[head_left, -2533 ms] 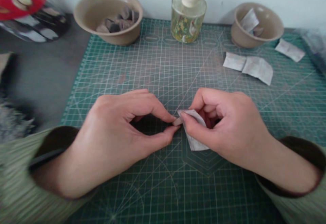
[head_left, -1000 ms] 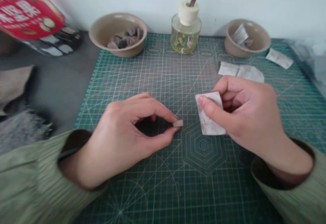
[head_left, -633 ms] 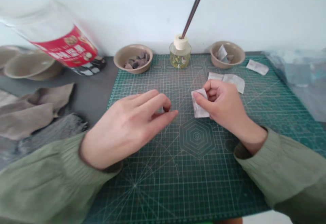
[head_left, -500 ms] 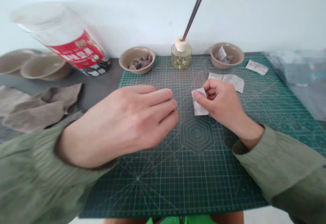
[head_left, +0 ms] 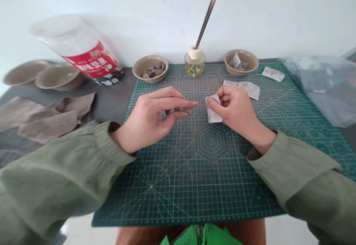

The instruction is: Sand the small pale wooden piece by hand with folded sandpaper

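Note:
My right hand (head_left: 236, 107) pinches a small white paper packet (head_left: 213, 112) between thumb and curled fingers, above the green cutting mat (head_left: 178, 200). To its left is my left hand (head_left: 155, 117), with the thumb and fingertips brought together around something small and brownish that I cannot make out. The two hands are apart, and the left fingertips point toward the packet. Behind my right hand, flat white packets (head_left: 247, 88) lie on the mat. A tan bowl (head_left: 141, 65) of dark brown lumps stands at the back left.
A second tan bowl (head_left: 251, 65) holds a packet and brown pieces. Between the bowls stands a reed diffuser (head_left: 194, 64). Another packet (head_left: 273, 74) and clear plastic bags (head_left: 325, 85) lie right. At left are a large jar (head_left: 91, 61), two bowls (head_left: 59, 78) and brown cloth (head_left: 52, 120).
My left hand has drawn lower and turned, so its thumb now shows against the fingertips. My right hand keeps its hold on the packet. The whole view has shifted slightly.

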A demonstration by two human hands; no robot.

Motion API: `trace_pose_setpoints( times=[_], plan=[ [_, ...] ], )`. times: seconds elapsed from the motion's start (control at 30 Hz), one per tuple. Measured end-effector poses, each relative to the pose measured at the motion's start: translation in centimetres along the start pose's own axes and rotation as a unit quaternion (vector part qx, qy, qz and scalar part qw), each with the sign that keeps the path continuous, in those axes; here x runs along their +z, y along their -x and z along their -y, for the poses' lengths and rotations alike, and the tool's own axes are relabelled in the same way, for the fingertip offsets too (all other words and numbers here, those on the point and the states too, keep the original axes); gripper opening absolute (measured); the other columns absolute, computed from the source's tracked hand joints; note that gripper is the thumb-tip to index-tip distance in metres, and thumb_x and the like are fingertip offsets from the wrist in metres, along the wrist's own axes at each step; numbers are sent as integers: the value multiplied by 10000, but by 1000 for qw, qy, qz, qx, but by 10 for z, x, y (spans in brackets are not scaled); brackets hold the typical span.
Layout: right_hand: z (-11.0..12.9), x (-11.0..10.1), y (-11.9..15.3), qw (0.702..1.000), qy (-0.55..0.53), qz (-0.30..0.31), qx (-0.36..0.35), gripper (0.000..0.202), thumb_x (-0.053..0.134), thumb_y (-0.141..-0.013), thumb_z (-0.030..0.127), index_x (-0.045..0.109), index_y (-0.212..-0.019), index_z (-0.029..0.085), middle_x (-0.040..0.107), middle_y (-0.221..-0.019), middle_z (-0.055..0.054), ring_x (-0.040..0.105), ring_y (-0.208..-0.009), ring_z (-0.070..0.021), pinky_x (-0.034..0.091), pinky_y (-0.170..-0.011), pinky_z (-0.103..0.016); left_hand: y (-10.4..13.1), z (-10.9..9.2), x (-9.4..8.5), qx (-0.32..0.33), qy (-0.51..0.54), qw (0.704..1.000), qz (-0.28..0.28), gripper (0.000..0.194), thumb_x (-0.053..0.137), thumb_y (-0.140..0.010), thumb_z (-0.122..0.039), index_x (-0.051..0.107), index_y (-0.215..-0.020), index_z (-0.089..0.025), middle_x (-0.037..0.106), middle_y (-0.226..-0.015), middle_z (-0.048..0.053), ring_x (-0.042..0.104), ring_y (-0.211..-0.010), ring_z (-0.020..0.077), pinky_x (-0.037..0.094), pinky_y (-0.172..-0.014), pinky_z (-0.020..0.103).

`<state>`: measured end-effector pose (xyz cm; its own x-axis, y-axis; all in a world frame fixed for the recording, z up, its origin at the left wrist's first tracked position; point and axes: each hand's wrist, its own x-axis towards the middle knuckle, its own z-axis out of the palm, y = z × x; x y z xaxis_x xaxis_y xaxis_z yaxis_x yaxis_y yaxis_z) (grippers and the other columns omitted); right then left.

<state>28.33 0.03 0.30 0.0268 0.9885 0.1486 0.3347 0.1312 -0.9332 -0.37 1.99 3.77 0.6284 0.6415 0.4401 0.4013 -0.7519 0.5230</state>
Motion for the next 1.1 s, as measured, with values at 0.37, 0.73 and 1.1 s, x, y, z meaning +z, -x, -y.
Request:
trace_pose_setpoints(
  times=[0.37,0.73,1.1],
  plan=[
    [36,-6,8,997,-56,40,42,516,1083,-949,587,677,-836,289,739,-665,36,530,-425,-126,398,-363,-284,20,14,38,-70,108,992,-5,23,1030,-1103,-319,1031,-1094,-299,1003,-1081,41,910,-1043,266,751,-1003,408],
    [35,7,28,985,-36,141,94,413,1009,-981,336,652,-781,277,569,-598,86,429,-505,-95,256,-445,-242,32,8,35,-83,125,989,4,142,996,-1084,-126,979,-1071,-266,937,-1036,-22,867,-961,172,664,-903,301],
    [40,13,31,984,65,151,67,270,822,-1000,261,672,-776,281,525,-539,112,430,-451,-86,258,-427,-246,34,2,30,-104,114,988,19,166,971,-1074,-101,969,-1084,-267,926,-1072,-24,890,-986,162,698,-931,273]
  ],
)
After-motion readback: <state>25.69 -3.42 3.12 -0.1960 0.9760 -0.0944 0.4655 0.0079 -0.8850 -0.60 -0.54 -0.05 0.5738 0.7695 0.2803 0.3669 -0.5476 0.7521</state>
